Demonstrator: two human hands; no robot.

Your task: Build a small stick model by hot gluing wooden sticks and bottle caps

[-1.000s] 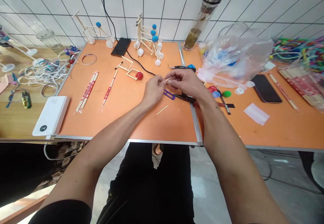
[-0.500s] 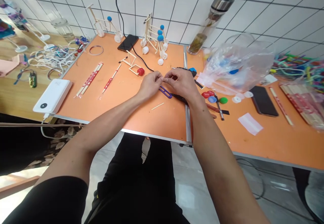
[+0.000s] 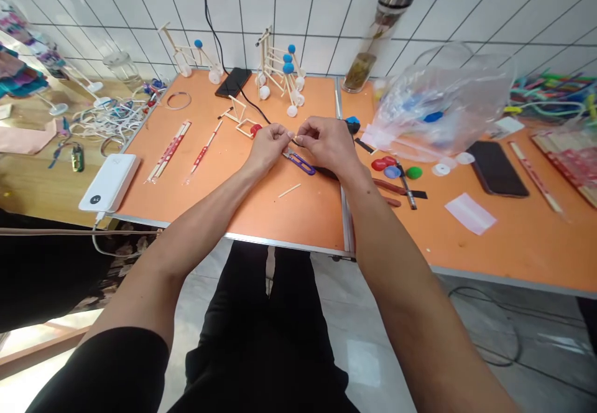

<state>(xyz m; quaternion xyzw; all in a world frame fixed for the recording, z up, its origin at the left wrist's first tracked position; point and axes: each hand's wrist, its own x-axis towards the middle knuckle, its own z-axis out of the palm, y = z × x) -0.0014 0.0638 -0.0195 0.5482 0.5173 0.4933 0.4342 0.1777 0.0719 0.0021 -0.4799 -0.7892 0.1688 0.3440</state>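
Left hand and right hand are held close together above the orange desk, with the fingers curled inward. A thin wooden stick is pinched between the fingertips of both hands, and most of it is hidden by them. Purple-handled snips are laid on the desk just below the fingers, and a black-handled tool is partly covered by the right hand. A short wooden stick is lying loose nearer the desk edge.

Left of the hands, a small stick frame with a red ball is placed close by, and two wrapped chopstick packs and a single wrapped chopstick are laid further out. A white power bank is set at the desk's left corner. Toward the wall, stick models with blue balls and a black phone are standing or lying along the back edge. To the right are seen red-handled pliers, coloured bottle caps, a clear plastic bag, a second phone and a glass bottle.
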